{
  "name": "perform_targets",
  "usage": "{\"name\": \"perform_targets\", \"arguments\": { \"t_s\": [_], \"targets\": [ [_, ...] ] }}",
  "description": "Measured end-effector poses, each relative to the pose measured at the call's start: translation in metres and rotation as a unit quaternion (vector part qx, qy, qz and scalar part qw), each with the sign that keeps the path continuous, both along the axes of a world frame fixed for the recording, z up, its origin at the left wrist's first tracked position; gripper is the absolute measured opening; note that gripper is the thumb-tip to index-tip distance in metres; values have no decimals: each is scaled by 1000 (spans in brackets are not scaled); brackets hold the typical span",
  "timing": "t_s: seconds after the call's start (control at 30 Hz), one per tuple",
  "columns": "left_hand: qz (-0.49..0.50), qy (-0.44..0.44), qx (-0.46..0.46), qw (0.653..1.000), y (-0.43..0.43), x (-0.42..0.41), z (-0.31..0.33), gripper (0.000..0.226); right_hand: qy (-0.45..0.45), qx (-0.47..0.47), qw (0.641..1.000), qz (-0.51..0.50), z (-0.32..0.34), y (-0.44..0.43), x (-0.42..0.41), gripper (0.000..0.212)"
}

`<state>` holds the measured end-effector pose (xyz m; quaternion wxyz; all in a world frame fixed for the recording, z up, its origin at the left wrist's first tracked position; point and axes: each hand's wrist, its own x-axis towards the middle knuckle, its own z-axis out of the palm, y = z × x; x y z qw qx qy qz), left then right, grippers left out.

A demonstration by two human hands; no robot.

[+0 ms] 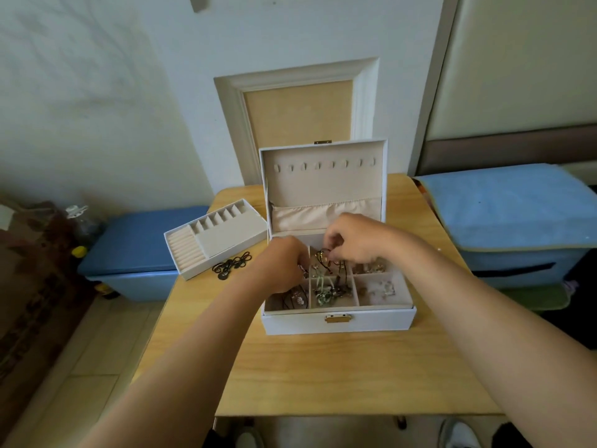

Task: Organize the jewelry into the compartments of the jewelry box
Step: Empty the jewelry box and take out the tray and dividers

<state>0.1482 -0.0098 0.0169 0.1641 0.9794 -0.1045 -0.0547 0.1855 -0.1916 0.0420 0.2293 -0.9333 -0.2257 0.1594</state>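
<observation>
Wood worktop (323, 367), jewelry box (337, 323) open on it, lift-out tray (216, 237) off to its left. Right hand (352, 240) fingers (332, 250) pinch a dark cord necklace (341, 269) over the back-mid compartment; left hand (281, 265) fingers (300, 260) curl beside it, can't tell on what. Prob untangling: next, tease cord free w/o snagging.

Both arms reach forward, left hand (284, 265) and right hand (352, 240) close together, fingers curled.

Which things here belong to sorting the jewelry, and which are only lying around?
Part of the job: jewelry box, open; removable tray beside it; black knotted cords on the table; black cord necklace, pinched by the right hand; left hand, inside the box.

Just lying about: blue plastic bin; blue fabric box; framed panel.
</observation>
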Motion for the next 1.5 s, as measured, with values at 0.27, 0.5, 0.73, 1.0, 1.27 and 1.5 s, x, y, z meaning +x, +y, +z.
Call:
{"name": "perform_targets", "arguments": {
  "t_s": [0.27,0.5,0.73,1.0,1.27,1.5],
  "targets": [
    [83,-81,-169,979,1,-10,42,31,-48,126,991,-22,52,3,-7,4],
    [96,-148,-241,954,-3,-22,86,26,-96,182,977,-49,89,10,-21,4],
    [89,-124,-317,936,-2,-30,122,50,-111,216,969,-44,116,14,-30,8],
    [56,-78,-357,929,4,-42,144,59,-123,268,954,-45,128,25,-37,11],
    [56,-68,-386,918,26,-52,154,15,-121,338,931,-66,131,49,-45,11],
    [113,-94,-321,936,53,-58,156,15,-87,374,921,-65,126,81,-50,14]
  ]
}}
